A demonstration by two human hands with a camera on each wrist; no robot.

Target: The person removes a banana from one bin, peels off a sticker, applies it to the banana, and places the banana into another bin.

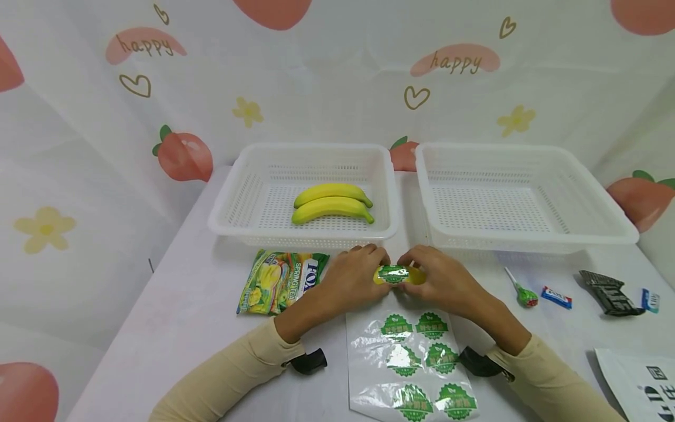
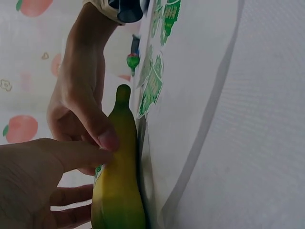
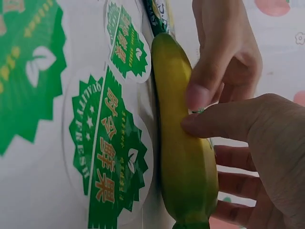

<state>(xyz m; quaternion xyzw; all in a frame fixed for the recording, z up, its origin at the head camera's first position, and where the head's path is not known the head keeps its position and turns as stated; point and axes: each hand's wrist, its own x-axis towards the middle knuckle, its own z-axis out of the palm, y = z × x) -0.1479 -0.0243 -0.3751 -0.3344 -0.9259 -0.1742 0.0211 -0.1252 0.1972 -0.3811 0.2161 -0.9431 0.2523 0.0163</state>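
A yellow banana [image 1: 418, 275] lies crosswise between both hands, with a green label sticker [image 1: 393, 274] on its top side. My left hand [image 1: 354, 275] holds its left part, fingers behind and thumb in front. On the other end my right hand [image 1: 445, 280] grips it in the same way. In both wrist views the two thumbs press close together on the banana's near side [image 2: 121, 167], by the edge of the sticker. Just below the hands lies a sheet of green round stickers [image 1: 411, 363].
Two bananas [image 1: 332, 210] sit in the left white basket [image 1: 227, 220]; another white basket [image 1: 527, 237] stands at right. A FOX candy bag [image 1: 279, 282] lies left of the hands. At right are a lollipop [image 1: 526, 296], small wrapped pieces [image 1: 556, 298], a black packet [image 1: 612, 294] and a white bag [image 1: 638, 381].
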